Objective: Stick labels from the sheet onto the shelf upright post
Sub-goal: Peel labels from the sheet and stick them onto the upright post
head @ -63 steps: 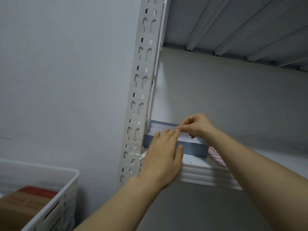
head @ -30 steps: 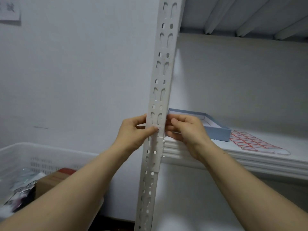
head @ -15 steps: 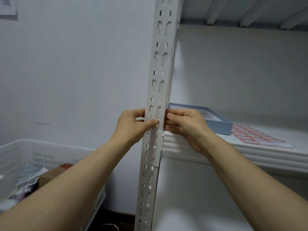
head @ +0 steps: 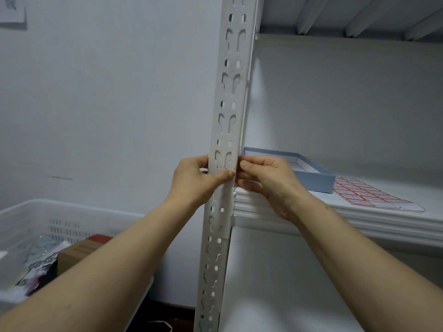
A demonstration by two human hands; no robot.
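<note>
The white slotted upright post (head: 229, 97) runs from the top to the bottom of the view. My left hand (head: 194, 180) wraps round its left edge, and its thumb presses across the front face. My right hand (head: 266, 178) curls round the post's right edge at the same height, thumb near the corner. A label under the thumbs is too pale to make out. The sheet of red-bordered labels (head: 366, 195) lies flat on the white shelf (head: 359, 221) to the right, away from both hands.
A shallow blue box (head: 309, 173) stands on the shelf just behind my right hand. A white plastic crate (head: 55, 219) holding a cardboard box (head: 79, 252) and bags stands at the lower left. Another shelf (head: 347, 13) hangs overhead.
Two seconds ago both hands were at the blue box on the shelf. They moved to the post and have stayed pressed there since; the view has shifted slightly.
</note>
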